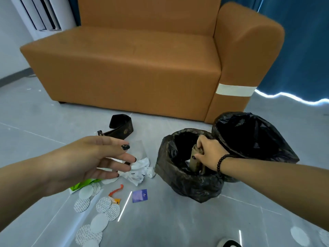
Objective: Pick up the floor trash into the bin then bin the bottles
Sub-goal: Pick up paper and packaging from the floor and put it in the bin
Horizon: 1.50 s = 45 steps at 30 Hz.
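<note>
A person's right hand (207, 154) reaches into the nearer bin (165, 163), fingers wrapped around a brown roll (195, 157) that stands inside the black liner. The left hand (99, 157) hovers with fingers spread and relaxed, holding nothing, just above a crumpled white paper (138, 170) on the grey floor (178, 225).

Trash lies scattered beside that bin: the paper wad nearest it, a clear plastic wrapper (140, 148) behind it, a dark folded carton (121, 126) farther back toward the orange sofa (135, 68), and closer to the camera a green packet (80, 185), round white seals (98, 223), an orange plastic strip (115, 190) and a small purple card (140, 195). A second lined bin (252, 136) stands just behind the first. No bottles are visible.

The paper wad looks light and soft, likely easy to pinch anywhere by a raised fold. The flat seals and card probably need a fingernail under an edge, since they lie flush with the smooth tile.
</note>
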Available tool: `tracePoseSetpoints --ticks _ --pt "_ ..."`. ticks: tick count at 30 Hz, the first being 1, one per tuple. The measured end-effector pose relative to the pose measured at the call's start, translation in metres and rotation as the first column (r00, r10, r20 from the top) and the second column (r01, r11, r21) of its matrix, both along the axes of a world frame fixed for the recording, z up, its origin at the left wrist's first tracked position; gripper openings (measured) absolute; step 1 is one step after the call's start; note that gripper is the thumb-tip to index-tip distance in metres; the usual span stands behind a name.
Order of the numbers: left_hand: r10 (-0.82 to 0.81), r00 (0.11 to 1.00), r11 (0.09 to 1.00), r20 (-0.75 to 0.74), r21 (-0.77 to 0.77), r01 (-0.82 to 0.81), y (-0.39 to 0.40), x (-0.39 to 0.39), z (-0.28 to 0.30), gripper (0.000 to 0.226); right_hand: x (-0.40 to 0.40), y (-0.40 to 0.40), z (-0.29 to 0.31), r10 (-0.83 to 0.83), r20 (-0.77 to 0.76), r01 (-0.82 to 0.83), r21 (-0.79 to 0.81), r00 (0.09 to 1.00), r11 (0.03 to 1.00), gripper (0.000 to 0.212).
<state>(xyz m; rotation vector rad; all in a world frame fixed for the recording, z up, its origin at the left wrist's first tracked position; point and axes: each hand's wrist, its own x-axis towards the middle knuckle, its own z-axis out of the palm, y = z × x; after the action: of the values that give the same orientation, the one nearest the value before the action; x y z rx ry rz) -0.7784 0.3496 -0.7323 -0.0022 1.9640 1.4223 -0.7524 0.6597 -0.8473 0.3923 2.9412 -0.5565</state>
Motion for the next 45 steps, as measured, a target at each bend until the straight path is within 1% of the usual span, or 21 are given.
tracePoseSetpoints --ticks 3,9,10,11,12,14,17,19,21,23,24,26,28,30,32,36,38,42,43,45 --pt "0.057 0.998 0.998 0.033 -0.005 -0.057 -0.002 -0.009 -0.004 0.021 -0.006 0.000 -0.030 0.053 0.026 -0.054 0.032 0.998 0.998 0.028" --pt "0.091 0.993 0.995 0.073 -0.035 -0.089 -0.005 -0.025 -0.016 0.022 -0.018 0.009 -0.073 0.071 0.109 -0.075 0.040 0.992 0.996 0.030" --pt "0.085 0.993 0.996 0.077 -0.033 -0.082 -0.004 -0.026 -0.016 0.026 -0.021 0.011 -0.077 0.069 0.125 -0.073 0.030 0.990 0.997 0.027" --pt "0.074 0.994 0.997 0.083 -0.034 -0.072 -0.004 -0.027 -0.018 0.035 -0.025 0.013 -0.081 0.074 0.146 -0.079 0.028 0.986 0.996 0.023" --pt "0.066 0.994 0.997 0.086 -0.037 -0.063 -0.004 -0.028 -0.019 0.041 -0.028 0.015 -0.082 0.084 0.184 -0.092 0.036 0.979 0.995 0.021" --pt "0.064 0.994 0.997 0.093 -0.038 -0.060 -0.004 -0.030 -0.021 0.046 -0.036 0.018 -0.086 0.106 0.269 -0.123 0.049 0.957 0.991 0.027" --pt "0.066 0.993 0.997 0.095 -0.035 -0.063 -0.002 -0.031 -0.023 0.053 -0.038 0.022 -0.087 0.133 0.323 -0.168 0.085 0.937 0.982 0.028" --pt "0.049 0.993 0.998 0.104 -0.046 -0.044 0.000 -0.031 -0.022 0.052 -0.038 0.024 -0.085 0.157 0.350 -0.188 0.057 0.923 0.981 0.026" --pt "0.044 0.993 0.998 0.108 -0.050 -0.039 -0.003 -0.030 -0.021 0.043 -0.040 0.021 -0.078 0.200 0.362 -0.215 0.002 0.911 0.977 0.029" --pt "0.066 0.993 0.997 0.100 -0.052 -0.061 -0.006 -0.030 -0.019 0.025 -0.045 0.019 -0.065 0.226 0.338 -0.219 -0.059 0.914 0.974 0.031" --pt "0.074 0.992 0.996 0.098 -0.053 -0.069 -0.008 -0.031 -0.018 0.021 -0.049 0.018 -0.057 0.228 0.315 -0.212 -0.085 0.921 0.974 0.029" --pt "0.075 0.993 0.996 0.095 -0.060 -0.069 -0.013 -0.032 -0.018 0.020 -0.059 0.014 -0.041 0.214 0.217 -0.195 -0.103 0.953 0.975 0.019" --pt "0.074 0.993 0.995 0.093 -0.069 -0.068 -0.018 -0.034 -0.019 0.021 -0.066 0.001 -0.025 0.195 0.046 -0.190 -0.095 0.980 0.977 0.007" --pt "0.068 0.993 0.994 0.097 -0.091 -0.060 -0.024 -0.037 -0.023 0.023 -0.071 -0.023 -0.012 0.221 -0.090 -0.230 -0.116 0.971 0.966 0.009" --pt "0.057 0.993 0.991 0.105 -0.123 -0.044 -0.026 -0.039 -0.029 0.023 -0.073 -0.051 -0.005 0.316 -0.106 -0.326 -0.095 0.943 0.940 0.012" --pt "0.040 0.992 0.988 0.120 -0.154 -0.021 -0.031 -0.047 -0.040 0.019 -0.076 -0.106 -0.024 0.502 -0.008 -0.501 -0.087 0.865 0.861 0.015" --pt "0.033 0.992 0.986 0.118 -0.164 -0.013 -0.033 -0.053 -0.046 0.019 -0.077 -0.123 -0.044 0.553 0.087 -0.549 -0.068 0.829 0.833 0.019" --pt "0.051 0.988 0.980 0.145 -0.197 -0.021 -0.046 -0.060 -0.069 0.018 -0.086 -0.144 -0.098 0.539 0.343 -0.571 -0.007 0.769 0.821 0.030" --pt "0.041 0.986 0.977 0.161 -0.215 -0.006 -0.050 -0.062 -0.077 0.018 -0.091 -0.149 -0.114 0.518 0.381 -0.566 0.015 0.765 0.824 0.031" --pt "0.023 0.984 0.971 0.179 -0.237 0.020 -0.056 -0.063 -0.088 0.016 -0.097 -0.154 -0.143 0.470 0.405 -0.522 0.020 0.784 0.853 0.037"
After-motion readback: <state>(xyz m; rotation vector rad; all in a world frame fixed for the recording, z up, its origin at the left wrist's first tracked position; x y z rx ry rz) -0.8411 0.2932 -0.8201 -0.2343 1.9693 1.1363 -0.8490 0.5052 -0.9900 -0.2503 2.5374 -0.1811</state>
